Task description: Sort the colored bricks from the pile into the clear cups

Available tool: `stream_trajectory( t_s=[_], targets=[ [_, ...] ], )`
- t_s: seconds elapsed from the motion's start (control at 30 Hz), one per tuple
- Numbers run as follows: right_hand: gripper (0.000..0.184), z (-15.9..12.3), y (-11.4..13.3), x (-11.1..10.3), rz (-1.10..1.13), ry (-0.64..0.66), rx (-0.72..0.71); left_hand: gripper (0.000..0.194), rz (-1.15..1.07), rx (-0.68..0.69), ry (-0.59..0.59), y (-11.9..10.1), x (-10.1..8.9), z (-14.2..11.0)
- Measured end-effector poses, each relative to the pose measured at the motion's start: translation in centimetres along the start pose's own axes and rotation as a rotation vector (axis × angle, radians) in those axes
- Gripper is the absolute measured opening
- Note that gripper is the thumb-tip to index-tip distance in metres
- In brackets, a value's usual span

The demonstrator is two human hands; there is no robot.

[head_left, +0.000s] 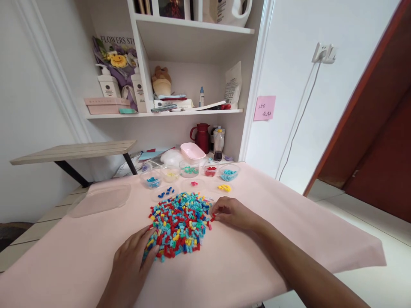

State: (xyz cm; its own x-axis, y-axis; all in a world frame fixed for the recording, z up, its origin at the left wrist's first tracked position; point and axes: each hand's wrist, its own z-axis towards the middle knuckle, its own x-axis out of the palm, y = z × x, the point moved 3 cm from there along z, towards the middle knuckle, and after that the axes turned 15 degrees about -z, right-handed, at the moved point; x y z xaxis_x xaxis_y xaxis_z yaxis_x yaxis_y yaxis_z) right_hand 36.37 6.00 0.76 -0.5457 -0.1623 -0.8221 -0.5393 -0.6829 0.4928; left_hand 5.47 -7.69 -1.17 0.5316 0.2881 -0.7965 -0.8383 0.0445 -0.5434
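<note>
A heap of small toy bricks (180, 224) in red, blue, light blue, yellow and green lies on the pink tablecloth. My left hand (133, 252) rests at the heap's left edge, fingers stretched and thumb apart, touching the outer bricks. At the right edge, my right hand (233, 212) has its fingers curled into a pinch, with a red toy brick (212, 218) at the fingertips. Behind the heap, shallow clear lids carry dark blue bricks (166, 193), pink bricks (194, 184) and yellow bricks (224, 188).
Clear tubs farther back hold blue bricks (153, 182), pale yellow bricks (171, 175), green bricks (189, 170), red bricks (210, 171) and light blue bricks (229, 174). A large clear lid (101, 200) lies left. A pink basin (192, 151) and red jug (202, 139) stand behind, below shelves.
</note>
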Motion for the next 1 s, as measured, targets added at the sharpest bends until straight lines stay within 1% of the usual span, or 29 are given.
stream_trajectory(
  t_s=[0.27, 0.4, 0.5, 0.57, 0.63, 0.7, 0.87, 1.0],
  targets=[
    [0.013, 0.21, 0.44, 0.21, -0.149, -0.002, -0.103, 0.047, -0.006, -0.034, 0.017, -0.75, -0.26, -0.11],
    [0.015, 0.21, 0.21, 0.30, -0.150, 0.031, -0.094, 0.045, -0.015, -0.026, 0.003, -0.86, -0.44, -0.12],
    [0.022, 0.15, 0.05, 0.31, -0.160, 0.041, -0.074, 0.044, -0.021, -0.016, -0.004, -0.70, -0.39, -0.10],
    [0.029, 0.12, 0.01, 0.31, -0.172, 0.028, -0.068, 0.043, -0.022, -0.008, -0.016, -0.60, -0.34, -0.10],
    [0.031, 0.13, 0.05, 0.34, -0.179, 0.015, -0.077, 0.043, -0.021, -0.004, -0.022, -0.55, -0.31, -0.10],
    [0.027, 0.19, 0.17, 0.41, -0.173, 0.009, -0.097, 0.043, -0.019, -0.013, -0.010, -0.56, -0.28, -0.11],
    [0.009, 0.38, 0.46, 0.59, -0.119, 0.021, -0.137, 0.046, -0.007, -0.040, 0.022, -0.66, -0.30, -0.17],
    [0.004, 0.41, 0.60, 0.58, -0.104, 0.024, -0.124, 0.046, -0.009, -0.019, 0.006, -0.53, -0.19, -0.14]
  ],
)
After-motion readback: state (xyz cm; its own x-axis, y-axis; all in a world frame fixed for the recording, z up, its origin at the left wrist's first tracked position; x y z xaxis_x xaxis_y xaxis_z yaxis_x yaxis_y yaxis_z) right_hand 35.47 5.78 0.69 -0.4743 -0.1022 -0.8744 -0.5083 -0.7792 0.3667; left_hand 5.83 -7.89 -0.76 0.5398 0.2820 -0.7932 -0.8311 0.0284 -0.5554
